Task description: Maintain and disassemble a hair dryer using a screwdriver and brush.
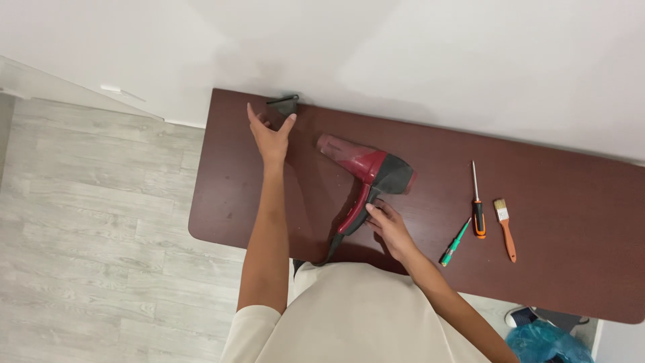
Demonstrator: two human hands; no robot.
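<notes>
A red and black hair dryer (366, 171) lies on its side on the dark brown table (557, 269), nozzle pointing far left, cord running off the near edge. My right hand (388, 228) rests on the dryer's red handle, fingers curled against it. My left hand (270, 134) is stretched to the table's far left corner, fingers apart, touching a small dark grey nozzle piece (285, 105) by the wall.
To the right lie an orange-handled screwdriver (477, 208), a green-handled screwdriver (455, 243) and a small paintbrush with an orange handle (505, 228). A white wall runs behind the table. Grey wood floor is at left; a blue plastic bag (545, 343) sits at bottom right.
</notes>
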